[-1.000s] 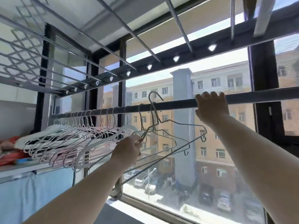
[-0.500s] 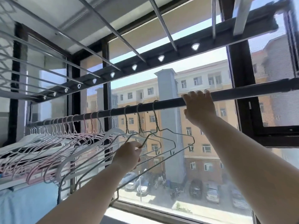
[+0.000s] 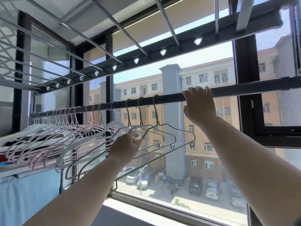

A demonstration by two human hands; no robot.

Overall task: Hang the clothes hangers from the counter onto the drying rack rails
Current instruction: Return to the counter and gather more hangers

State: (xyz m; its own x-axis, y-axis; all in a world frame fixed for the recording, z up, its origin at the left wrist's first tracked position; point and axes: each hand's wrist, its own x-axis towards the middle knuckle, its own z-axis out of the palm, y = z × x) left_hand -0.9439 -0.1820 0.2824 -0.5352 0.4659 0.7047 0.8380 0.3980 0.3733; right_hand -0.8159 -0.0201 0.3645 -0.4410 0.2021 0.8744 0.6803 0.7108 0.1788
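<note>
A dark rail (image 3: 236,91) of the drying rack crosses the window at head height. Three grey wire hangers (image 3: 171,132) hang from it by their hooks near the middle. To their left hang several pink and white plastic hangers (image 3: 68,132), packed close together. My left hand (image 3: 126,146) is just below the rail, fingers loosely curled around the shoulder wires of the grey hangers. My right hand (image 3: 199,105) grips the rail to the right of the last grey hanger.
Silver rack bars (image 3: 114,23) and a dark perforated beam (image 3: 146,56) run overhead. A shelf (image 3: 24,167) with folded items sits at the left, a light blue cloth (image 3: 29,198) below it. The window frame (image 3: 246,111) stands at the right.
The grey wire hangers went from being lifted in my left hand to hanging with all three hooks on the rail. My left hand has loosened. My right hand stayed on the rail.
</note>
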